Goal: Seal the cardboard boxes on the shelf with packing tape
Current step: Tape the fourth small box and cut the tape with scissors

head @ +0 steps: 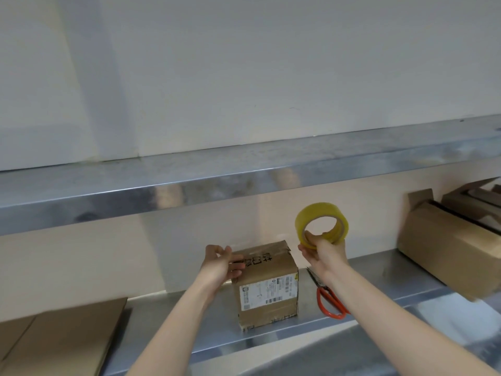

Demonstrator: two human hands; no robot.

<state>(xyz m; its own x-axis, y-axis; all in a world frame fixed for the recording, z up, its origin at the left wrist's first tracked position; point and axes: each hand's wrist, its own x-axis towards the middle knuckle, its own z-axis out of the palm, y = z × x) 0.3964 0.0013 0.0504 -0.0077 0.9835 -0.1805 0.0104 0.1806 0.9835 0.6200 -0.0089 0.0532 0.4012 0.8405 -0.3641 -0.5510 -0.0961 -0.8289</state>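
The small box stands on the steel shelf, flaps down, its brown card creased, with a shipping label on the front; whether fresh tape crosses its top seam I cannot tell, so sealing looks barely begun. The left hand curls its fingers over the box's top left edge. The right hand grips the yellowish tape roll, raised just beside the box. Orange-handled scissors lie alongside, and an open box further right waits unsealed

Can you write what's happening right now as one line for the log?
task: sealing boxes | left hand: holds small brown cardboard box | right hand: grips yellow tape roll | orange-handled scissors: on metal shelf
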